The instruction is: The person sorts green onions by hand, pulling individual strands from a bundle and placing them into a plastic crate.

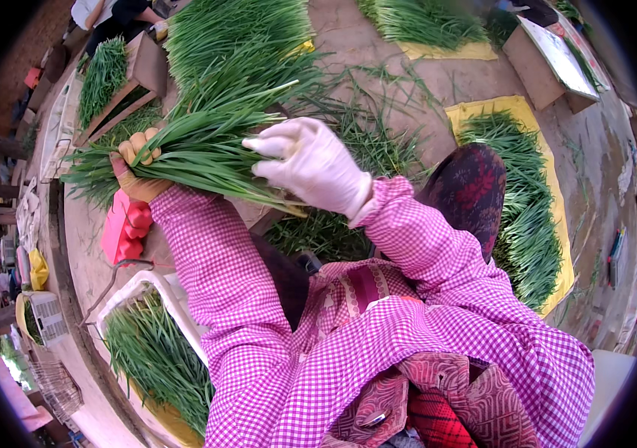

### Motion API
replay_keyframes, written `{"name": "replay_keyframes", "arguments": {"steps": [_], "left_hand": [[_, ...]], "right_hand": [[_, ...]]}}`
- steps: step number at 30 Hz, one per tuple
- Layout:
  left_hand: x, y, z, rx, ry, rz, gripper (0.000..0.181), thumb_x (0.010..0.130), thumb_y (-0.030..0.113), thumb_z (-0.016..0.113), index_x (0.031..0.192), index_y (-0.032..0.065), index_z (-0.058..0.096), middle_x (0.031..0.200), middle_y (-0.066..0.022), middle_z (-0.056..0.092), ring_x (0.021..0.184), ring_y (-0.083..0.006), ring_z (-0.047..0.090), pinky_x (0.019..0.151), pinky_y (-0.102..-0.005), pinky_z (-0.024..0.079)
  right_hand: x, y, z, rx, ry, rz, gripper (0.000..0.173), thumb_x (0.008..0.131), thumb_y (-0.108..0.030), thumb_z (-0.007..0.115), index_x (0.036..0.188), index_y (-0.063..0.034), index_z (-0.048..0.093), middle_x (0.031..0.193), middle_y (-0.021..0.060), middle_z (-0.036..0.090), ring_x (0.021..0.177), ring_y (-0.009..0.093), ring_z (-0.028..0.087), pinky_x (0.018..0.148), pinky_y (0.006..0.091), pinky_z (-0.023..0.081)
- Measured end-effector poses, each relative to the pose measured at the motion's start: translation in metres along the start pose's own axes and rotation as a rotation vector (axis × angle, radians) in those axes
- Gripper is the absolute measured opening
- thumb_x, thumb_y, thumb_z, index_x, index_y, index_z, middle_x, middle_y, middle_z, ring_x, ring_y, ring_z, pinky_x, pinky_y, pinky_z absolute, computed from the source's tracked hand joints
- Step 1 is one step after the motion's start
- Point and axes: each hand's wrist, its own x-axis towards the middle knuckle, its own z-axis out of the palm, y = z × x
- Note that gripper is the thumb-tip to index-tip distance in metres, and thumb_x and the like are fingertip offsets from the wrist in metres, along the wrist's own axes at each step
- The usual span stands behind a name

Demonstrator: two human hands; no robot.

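Observation:
My left hand [138, 168] is closed around a thick bunch of garlic chives [206, 151], held level above the floor. Its fingers wrap over the leaves toward the leafy left end. At the bunch's other end is my right hand [312, 162], in a white glove. Its thumb and fingers are apart beside the stem ends, and I see nothing gripped between them. Cut and loose leaves [377, 134] lie scattered on the floor beyond the right hand. More loose leaves [318, 235] lie in the shade between my legs.
A large pile of chives [234, 45] lies ahead. On my right, more chives [525, 213] cover a yellow sheet [562, 246]. A white crate [170, 297] of chives stands at my left, behind a red plastic object [125, 227]. A wooden box [147, 70] is near a seated person [114, 19].

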Motion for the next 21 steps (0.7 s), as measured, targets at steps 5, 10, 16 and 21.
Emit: {"name": "replay_keyframes", "arguments": {"steps": [5,10,16,21], "left_hand": [[0.0,0.004,-0.001,-0.006,-0.008,-0.009,0.041,0.089,0.035,0.053,0.058,0.0164,0.033,0.062,-0.0016,0.041,0.064,-0.0164,0.036,0.065,-0.0321,0.031],[-0.001,0.008,0.0,0.033,0.01,0.038,0.04,0.087,0.034,0.053,0.058,0.0169,0.032,0.06,-0.0017,0.039,0.063,-0.0166,0.035,0.065,-0.0335,0.031],[0.005,-0.003,0.01,0.018,-0.001,0.033,0.04,0.088,0.034,0.051,0.059,0.0163,0.031,0.061,-0.0017,0.037,0.064,-0.0166,0.033,0.064,-0.0317,0.029],[0.005,-0.005,0.016,0.102,-0.055,0.013,0.04,0.089,0.034,0.049,0.058,0.0152,0.031,0.061,-0.0035,0.037,0.064,-0.0185,0.033,0.064,-0.0317,0.029]], "right_hand": [[-0.03,0.037,0.011,-0.374,-0.151,0.132,0.004,0.069,-0.013,0.059,0.071,-0.0161,0.061,0.075,-0.0022,0.059,0.086,0.018,0.059,0.086,0.0357,0.044],[-0.049,0.058,-0.02,0.556,-0.201,0.937,0.027,0.084,-0.035,0.063,0.084,-0.0096,0.069,0.086,0.0071,0.067,0.073,0.024,0.064,0.069,0.0347,0.051],[-0.015,-0.012,0.008,0.557,-0.219,0.667,0.02,0.08,-0.018,0.07,0.089,-0.0007,0.068,0.08,0.0087,0.063,0.07,0.02,0.06,0.068,0.0296,0.048],[-0.027,0.002,0.012,0.855,-0.073,0.856,0.022,0.088,-0.026,0.06,0.093,-0.0053,0.068,0.086,0.0103,0.065,0.08,0.024,0.064,0.072,0.031,0.05]]}}
